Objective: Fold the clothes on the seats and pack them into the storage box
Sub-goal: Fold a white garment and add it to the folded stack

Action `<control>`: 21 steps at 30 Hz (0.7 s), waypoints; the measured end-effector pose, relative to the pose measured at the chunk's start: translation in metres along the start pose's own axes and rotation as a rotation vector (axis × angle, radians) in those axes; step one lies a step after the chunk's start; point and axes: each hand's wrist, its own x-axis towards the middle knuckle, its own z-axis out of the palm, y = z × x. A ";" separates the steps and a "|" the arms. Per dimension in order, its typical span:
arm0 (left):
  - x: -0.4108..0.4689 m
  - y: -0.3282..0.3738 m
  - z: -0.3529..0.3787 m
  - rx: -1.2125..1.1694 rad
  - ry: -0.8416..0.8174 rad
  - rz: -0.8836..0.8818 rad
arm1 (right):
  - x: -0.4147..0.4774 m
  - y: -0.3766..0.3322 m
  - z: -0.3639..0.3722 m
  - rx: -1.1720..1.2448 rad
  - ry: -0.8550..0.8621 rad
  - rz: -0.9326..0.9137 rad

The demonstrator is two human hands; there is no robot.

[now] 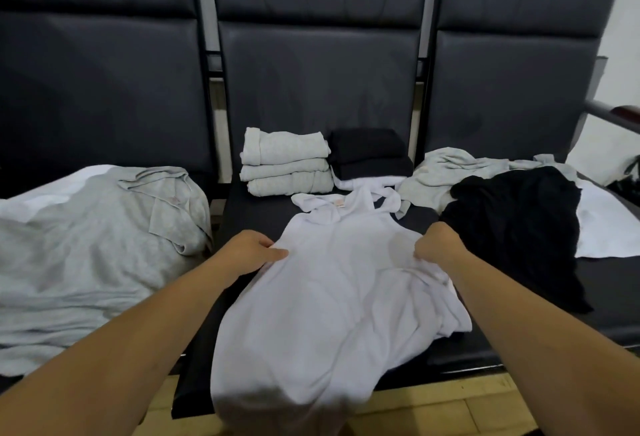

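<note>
White shirt lies on the middle seat, collar far, long axis running near to far, hem spilling over the near edge. Left grip pinches its left side and right grip is fisted on its right side, level with each other. Folded behind it are three grey pieces and two black pieces. No storage box shows.

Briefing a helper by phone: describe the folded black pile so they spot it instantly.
Look at the middle seat of the dark bench. At its back two folded stacks sit side by side. The folded black pile is the right one, dark beside the pale grey stack.
</note>
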 end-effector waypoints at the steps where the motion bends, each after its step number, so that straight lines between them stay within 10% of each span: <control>1: -0.002 0.003 -0.001 -0.042 -0.046 0.003 | 0.000 -0.002 0.000 0.074 -0.016 -0.058; 6: -0.011 0.007 -0.023 -0.825 -0.159 -0.009 | -0.012 -0.009 -0.010 0.825 -0.129 -0.184; 11: -0.033 -0.003 -0.048 -0.985 -0.010 -0.047 | -0.034 -0.013 -0.028 1.568 -0.490 0.051; 21: -0.078 -0.003 -0.060 -0.788 -0.003 -0.029 | -0.073 -0.015 -0.029 0.991 -0.448 0.090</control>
